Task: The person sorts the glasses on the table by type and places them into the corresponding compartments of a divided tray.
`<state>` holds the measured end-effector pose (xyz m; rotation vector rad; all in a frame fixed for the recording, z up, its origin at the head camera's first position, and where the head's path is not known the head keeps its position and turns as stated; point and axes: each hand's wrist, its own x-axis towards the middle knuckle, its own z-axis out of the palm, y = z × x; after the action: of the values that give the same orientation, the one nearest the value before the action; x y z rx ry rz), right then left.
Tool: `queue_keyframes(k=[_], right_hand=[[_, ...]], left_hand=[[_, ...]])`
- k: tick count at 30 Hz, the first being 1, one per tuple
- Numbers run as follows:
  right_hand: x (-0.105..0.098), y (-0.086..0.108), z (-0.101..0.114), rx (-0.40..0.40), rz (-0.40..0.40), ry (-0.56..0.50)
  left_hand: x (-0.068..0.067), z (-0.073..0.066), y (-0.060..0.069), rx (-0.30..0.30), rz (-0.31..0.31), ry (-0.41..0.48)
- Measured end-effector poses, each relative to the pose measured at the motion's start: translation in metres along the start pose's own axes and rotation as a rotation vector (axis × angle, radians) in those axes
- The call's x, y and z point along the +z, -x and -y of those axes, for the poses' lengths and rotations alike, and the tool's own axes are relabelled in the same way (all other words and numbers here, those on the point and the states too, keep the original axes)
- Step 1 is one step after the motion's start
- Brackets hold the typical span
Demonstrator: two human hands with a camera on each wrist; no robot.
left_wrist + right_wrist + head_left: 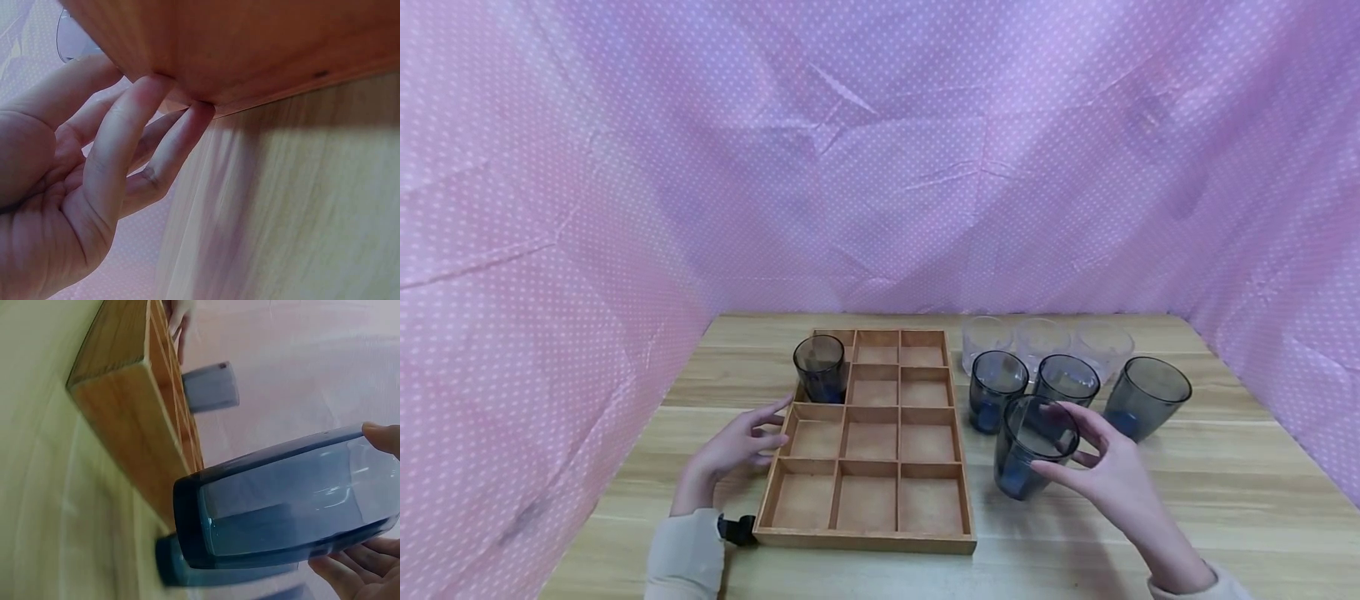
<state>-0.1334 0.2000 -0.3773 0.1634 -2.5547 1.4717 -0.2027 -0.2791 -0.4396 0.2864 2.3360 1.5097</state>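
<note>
Holding dark glass (1018, 452): my right grip (1105, 468), thumb and fingers curled round it.
Touching tray (865, 541): my left grip (741, 442), fingers loosely bent.

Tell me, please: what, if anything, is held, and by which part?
The right hand holds a tinted tumbler near its rim; the left hand only touches the side of a compartmented wooden tray.
</note>
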Motion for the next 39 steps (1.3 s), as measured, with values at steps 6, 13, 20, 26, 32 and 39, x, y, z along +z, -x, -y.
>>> queue_keyframes(k=[6,13,20,26,32,39], right_hand=[[0.013,-0.006,0.017,-0.03,0.034,0.009],[0.027,-0.012,0.034,-0.051,0.085,-0.02],[0.045,-0.018,0.046,-0.088,0.141,-0.106],[0.056,-0.023,0.054,-0.084,0.157,-0.095],[0.065,-0.026,0.058,-0.075,0.191,-0.099],[0.076,-0.038,0.059,-0.049,0.21,-0.107]], left_hand=[[0.0,-0.001,0.001,-0.006,-0.001,0.007],[0.0,-0.003,0.002,-0.005,-0.002,0.016],[-0.001,-0.002,0.003,0.004,0.007,0.021],[-0.001,-0.001,0.004,0.0,0.003,0.02],[0.001,0.0,0.003,-0.014,-0.012,0.017],[0.001,-0.001,0.003,-0.006,-0.014,0.009]])
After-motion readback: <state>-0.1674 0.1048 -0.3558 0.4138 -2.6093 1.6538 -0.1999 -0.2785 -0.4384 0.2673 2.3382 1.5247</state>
